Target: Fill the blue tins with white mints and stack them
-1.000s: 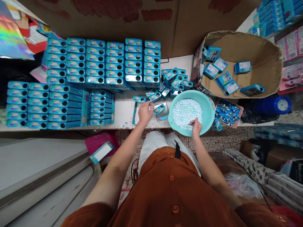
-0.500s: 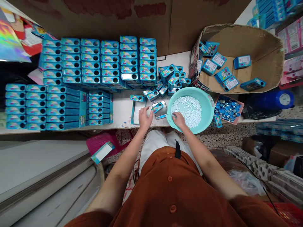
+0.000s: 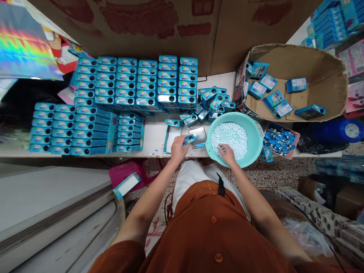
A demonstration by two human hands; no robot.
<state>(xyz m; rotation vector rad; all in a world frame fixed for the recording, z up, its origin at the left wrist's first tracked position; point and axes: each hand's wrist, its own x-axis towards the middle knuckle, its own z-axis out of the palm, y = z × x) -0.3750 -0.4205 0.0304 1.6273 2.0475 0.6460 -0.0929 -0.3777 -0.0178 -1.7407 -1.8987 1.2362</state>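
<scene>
My left hand [image 3: 178, 149] is closed around a small blue tin [image 3: 189, 140] with a dark round hole in its end. The tin is at the left edge of a small scale [image 3: 199, 133] with a silver plate and a lit blue display. My right hand [image 3: 227, 154] is in a turquoise basin [image 3: 257, 131], its fingers pinched together over small white pellets [image 3: 236, 138]. Whatever those fingers hold is too small to make out. Left of the scale lies a shallow open box [image 3: 168, 139], with another blue tin [image 3: 173, 122] across its back end.
Stacked blue tins [image 3: 127, 83] line the back and left of the table. Loose tins [image 3: 214, 100] lie behind the basin. A cardboard box [image 3: 327, 79] with several tins stands back right, near a pink tray [image 3: 292, 149] of round blue-and-silver pieces. A magenta stool [image 3: 122, 172] is below left.
My left hand has closed on the tin that lay on the scale and shifted it left. My right hand stays in the basin, farther in among the pellets. The camera view has shifted.
</scene>
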